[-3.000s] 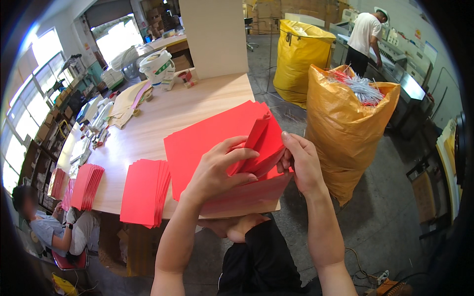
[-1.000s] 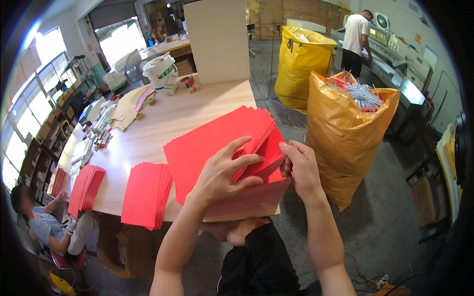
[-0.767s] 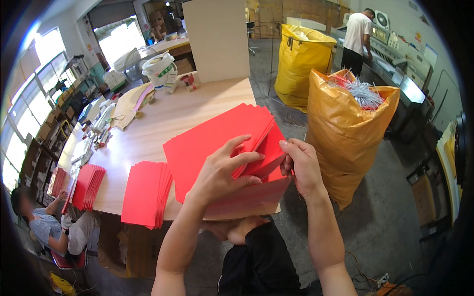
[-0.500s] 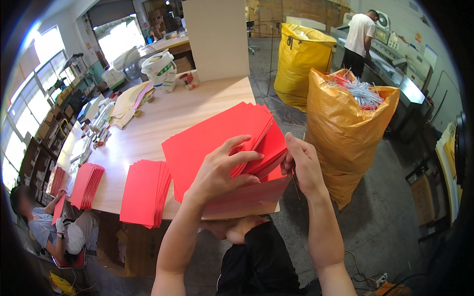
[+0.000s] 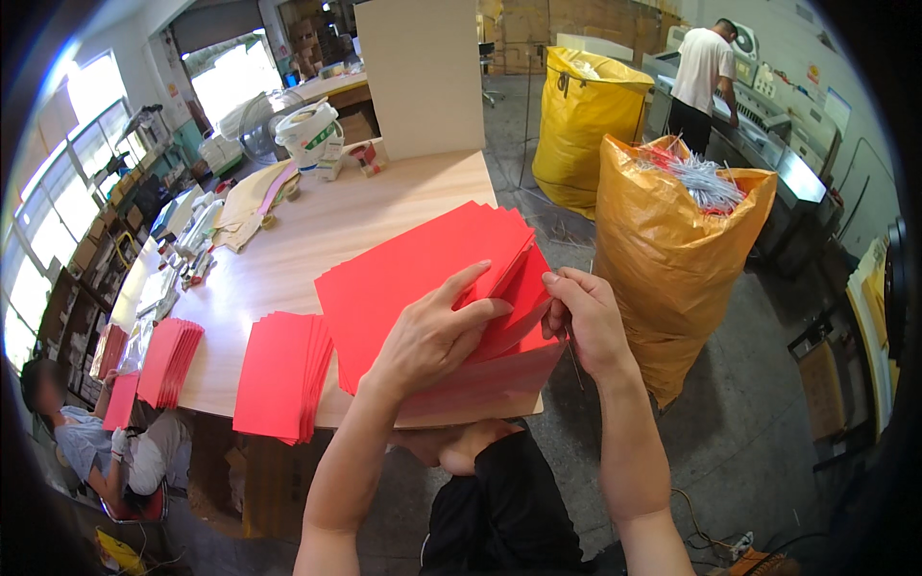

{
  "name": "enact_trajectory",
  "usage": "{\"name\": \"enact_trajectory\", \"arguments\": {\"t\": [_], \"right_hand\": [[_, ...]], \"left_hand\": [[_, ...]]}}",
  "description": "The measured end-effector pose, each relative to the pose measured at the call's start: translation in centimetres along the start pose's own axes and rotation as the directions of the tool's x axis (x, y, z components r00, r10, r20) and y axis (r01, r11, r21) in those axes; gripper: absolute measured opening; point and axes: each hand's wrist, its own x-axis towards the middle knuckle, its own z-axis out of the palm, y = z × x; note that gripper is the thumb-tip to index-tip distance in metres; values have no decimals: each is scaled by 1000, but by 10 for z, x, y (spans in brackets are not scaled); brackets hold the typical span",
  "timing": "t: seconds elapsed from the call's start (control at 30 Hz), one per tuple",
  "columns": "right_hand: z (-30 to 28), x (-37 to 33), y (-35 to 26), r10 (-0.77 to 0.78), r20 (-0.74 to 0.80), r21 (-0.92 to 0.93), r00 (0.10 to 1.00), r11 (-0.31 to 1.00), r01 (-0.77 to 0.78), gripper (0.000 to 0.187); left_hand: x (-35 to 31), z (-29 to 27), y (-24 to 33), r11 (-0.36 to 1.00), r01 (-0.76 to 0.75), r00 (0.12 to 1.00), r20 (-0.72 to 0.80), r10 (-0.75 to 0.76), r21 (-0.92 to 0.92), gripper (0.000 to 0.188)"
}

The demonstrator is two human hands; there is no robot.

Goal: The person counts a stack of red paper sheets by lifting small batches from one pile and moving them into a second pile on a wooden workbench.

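Note:
A fanned stack of red card sheets (image 5: 413,274) lies near the table's front right corner. My left hand (image 5: 432,336) rests on its right part, fingers stretched out and apart, the thumb mostly hidden. At the stack's right edge the sheets are lifted and parted. There my right hand (image 5: 591,317) is closed in a pinch at the edge of a red sheet (image 5: 523,322). A thin, dark, rod-like thing (image 5: 577,370) sticks out below its fingers; its kind is too small to tell.
More red stacks (image 5: 279,374) lie leftward along the wooden table (image 5: 384,192). A seated co-worker (image 5: 86,442) holds a red sheet at the far left. An orange sack (image 5: 672,269) with paper strips and a yellow sack (image 5: 586,125) stand rightward. Another person (image 5: 701,77) works at a machine.
My left fingers have drawn closer together over the stack, and my right hand's pinch has tightened at the sheet edge. The seated co-worker's red sheet has turned to face more this way.

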Motion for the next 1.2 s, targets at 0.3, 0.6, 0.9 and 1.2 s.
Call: {"name": "enact_trajectory", "arguments": {"t": [0.3, 0.6, 0.9, 1.2], "right_hand": [[-5, -4, 0, 34, 37, 89, 999, 995, -37, 34], [6, -32, 30, -700, -146, -708, 699, 567, 420, 21], [5, -35, 48, -458, 492, -746, 740, 215, 630, 43], [5, -40, 34, -405, 487, -740, 774, 280, 612, 53]], "left_hand": [[1, 1, 4, 999, 22, 999, -42, -24, -36, 51], [0, 1, 4, 999, 22, 998, -56, -24, -36, 55], [1, 13, -1, 888, -299, 952, 181, 249, 350, 78], [-25, 7, 23, 794, -28, 996, 88, -32, 608, 83]]}}
